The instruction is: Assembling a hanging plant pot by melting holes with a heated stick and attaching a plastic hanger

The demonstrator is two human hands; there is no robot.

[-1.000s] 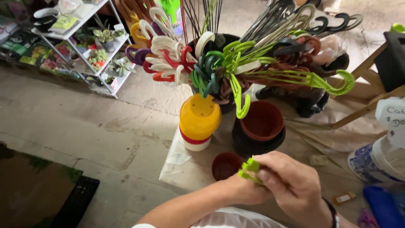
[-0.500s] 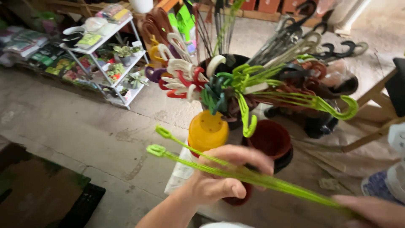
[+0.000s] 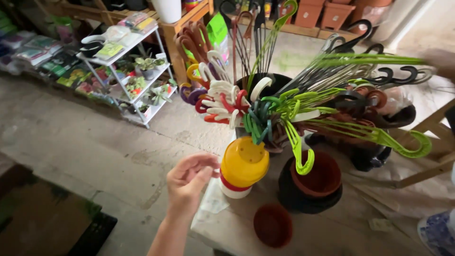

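My left hand [image 3: 189, 179] hovers open, fingers loosely curled, holding nothing, just left of a yellow pot [image 3: 244, 163] stacked on red and white pots. My right hand [image 3: 441, 61] is a blur at the upper right edge, gripping a long green plastic pot hanger [image 3: 369, 59] that stretches left above the bundle. Below it a black pot holds a bundle of hook-ended hangers [image 3: 265, 111] in green, white, red, purple and black.
Terracotta pots nested in black ones [image 3: 315, 179] and a small brown saucer [image 3: 272, 225] sit on the pale table [image 3: 227, 223]. A white wire shelf with small plants [image 3: 137, 83] stands on the concrete floor at left. More terracotta pots [image 3: 332, 12] stand behind.
My left hand let go of the green hanger and now hangs open. My right hand swung the hanger up and to the right, above the bundle.
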